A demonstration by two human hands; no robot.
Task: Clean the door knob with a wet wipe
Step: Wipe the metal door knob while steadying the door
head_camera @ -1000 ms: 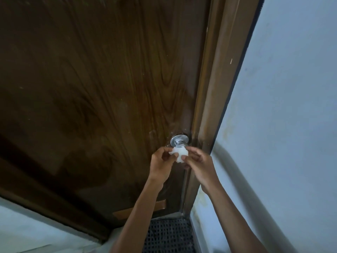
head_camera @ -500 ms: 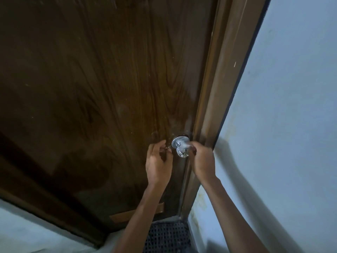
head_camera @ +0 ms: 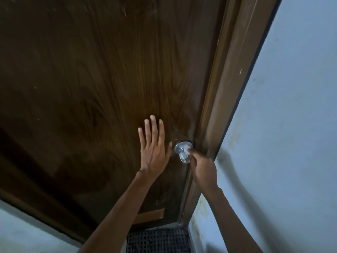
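Observation:
A shiny metal door knob (head_camera: 182, 156) sticks out of the dark wooden door (head_camera: 102, 84) near its right edge. My right hand (head_camera: 202, 168) is closed on a small white wet wipe (head_camera: 186, 149) and presses it against the knob's neck from the right. Only a bit of the wipe shows past my fingers. My left hand (head_camera: 154, 148) lies flat on the door just left of the knob, fingers spread and pointing up, holding nothing.
The brown door frame (head_camera: 228, 92) runs along the door's right side, with a pale blue wall (head_camera: 291, 125) beyond it. A dark mesh mat (head_camera: 158, 241) lies on the floor below the door. A lighter wooden patch (head_camera: 151, 215) sits low on the door.
My left hand let go of the wipe, left the knob and opened flat on the door. My right hand took the wipe alone and moved it onto the knob's neck.

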